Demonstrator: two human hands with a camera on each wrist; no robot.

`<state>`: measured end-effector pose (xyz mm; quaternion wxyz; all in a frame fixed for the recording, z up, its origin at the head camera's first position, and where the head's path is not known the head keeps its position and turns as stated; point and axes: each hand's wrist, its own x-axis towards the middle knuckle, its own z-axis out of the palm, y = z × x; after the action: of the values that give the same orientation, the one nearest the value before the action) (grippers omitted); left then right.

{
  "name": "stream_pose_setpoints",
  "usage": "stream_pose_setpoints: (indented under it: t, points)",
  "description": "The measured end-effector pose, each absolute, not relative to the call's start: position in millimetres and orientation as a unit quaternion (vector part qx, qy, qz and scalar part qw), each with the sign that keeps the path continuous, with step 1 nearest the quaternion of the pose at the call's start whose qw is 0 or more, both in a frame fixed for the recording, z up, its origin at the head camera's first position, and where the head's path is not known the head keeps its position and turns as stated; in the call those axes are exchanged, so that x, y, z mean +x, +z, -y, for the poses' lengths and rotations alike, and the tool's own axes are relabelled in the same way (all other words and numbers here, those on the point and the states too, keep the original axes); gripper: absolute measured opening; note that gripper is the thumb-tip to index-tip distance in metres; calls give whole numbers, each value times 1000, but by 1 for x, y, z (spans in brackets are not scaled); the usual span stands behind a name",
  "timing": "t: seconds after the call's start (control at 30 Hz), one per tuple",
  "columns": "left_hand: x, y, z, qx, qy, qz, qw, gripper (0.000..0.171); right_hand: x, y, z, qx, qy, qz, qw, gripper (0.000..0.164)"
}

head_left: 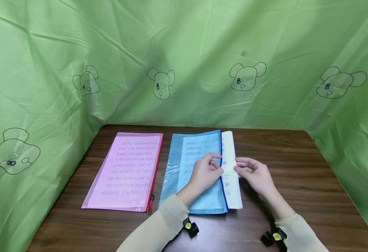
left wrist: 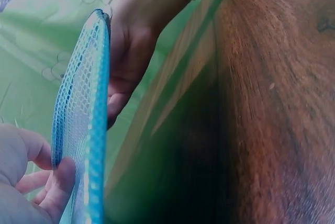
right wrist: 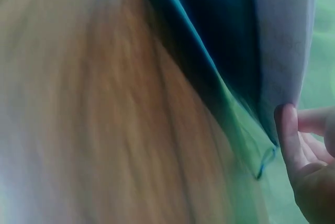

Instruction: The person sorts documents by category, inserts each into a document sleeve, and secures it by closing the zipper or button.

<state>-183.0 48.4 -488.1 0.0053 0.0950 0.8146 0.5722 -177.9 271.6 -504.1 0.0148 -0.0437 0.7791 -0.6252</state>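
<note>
A blue mesh zip pouch (head_left: 171, 182) lies at the middle of the table, its dark blue zip edge on the right. White printed paper sheets (head_left: 232, 147) stick out past that edge along its whole length. My left hand (head_left: 203, 175) pinches the pouch's edge near its middle, thumb and forefinger together. With thumb and fingers my right hand (head_left: 257, 176) pinches the outer edge of the paper. The right wrist view shows the thumb of the right hand (right wrist: 314, 156) on the paper (right wrist: 285, 41). Part of the sheets is inside the pouch (left wrist: 78, 109).
Left of the blue pouch lies a pink zip pouch (head_left: 125, 171) with a red zip and a printed English page inside. The dark wooden table (head_left: 281, 147) ends at a green curtain (head_left: 196, 105) with bear drawings.
</note>
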Motion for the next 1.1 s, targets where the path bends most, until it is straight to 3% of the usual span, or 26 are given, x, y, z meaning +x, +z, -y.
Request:
stream_pose_setpoints:
  t: [0.43,0.9,1.1]
  points:
    - [-181,-491,-50,135,577,-805,0,39,-181,-508,-235,-64,-583,-810,8,32]
    - [-182,-499,-50,91,531,-842,32,41,-186,-513,-249,-77,-538,-835,82,32]
    - [-188,-490,-48,87,458,-883,43,43,-202,-503,-263,-112,-507,-851,78,26]
